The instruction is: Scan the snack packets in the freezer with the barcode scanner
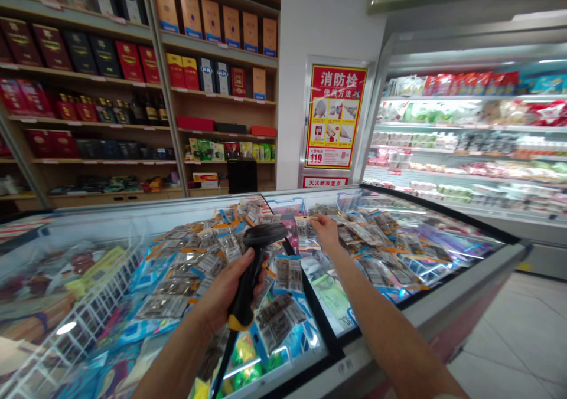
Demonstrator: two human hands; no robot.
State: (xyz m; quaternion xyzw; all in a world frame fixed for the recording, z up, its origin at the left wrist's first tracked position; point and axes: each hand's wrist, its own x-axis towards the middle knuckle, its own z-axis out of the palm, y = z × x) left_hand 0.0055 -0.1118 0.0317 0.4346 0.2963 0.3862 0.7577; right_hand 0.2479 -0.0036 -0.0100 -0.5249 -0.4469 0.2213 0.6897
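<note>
My left hand [228, 290] is wrapped round the handle of a black barcode scanner [266, 234] with a yellow band, its cord hanging down. The scanner's head tilts over the glass top of a chest freezer. Farther out, my right hand [326, 234] pinches the upper edge of a small packet [305, 229] with an orange strip and a printed label. Similar packets lie in piles on both sides, one pile [181, 275] to the left and another [367, 231] to the right. A blue-edged packet [289, 274] lies just beyond the scanner.
A white wire basket [84, 322] stands inside the freezer at left. The freezer's black frame [316, 310] runs between the glass panels. Behind are shelves of boxed goods [210, 21], a red and yellow poster [336, 115] and a lit refrigerated display [469, 127].
</note>
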